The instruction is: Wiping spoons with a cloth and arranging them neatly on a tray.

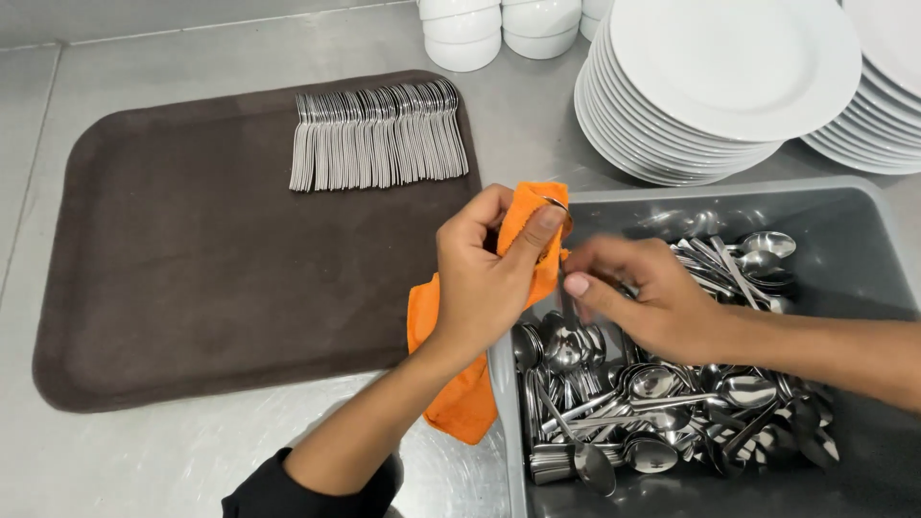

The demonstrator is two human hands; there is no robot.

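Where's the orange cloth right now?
Head view, centre: the orange cloth is in the left hand, wrapped around a spoon, between the brown tray and the grey bin.

Most of the dark brown rectangular tray (192, 288) lies bare below its row of steel spoons (379, 149). Right of the tray, stacked white plates (710, 86) and a grey spoon-filled plastic bin (844, 249) block passage.

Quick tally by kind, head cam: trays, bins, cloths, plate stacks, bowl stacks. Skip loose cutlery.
Brown tray: 1
Grey bin of spoons: 1
Orange cloth, held in the left hand: 1
White plate stacks: 2
White bowl stacks: 3, the third barely in frame
Total: 8
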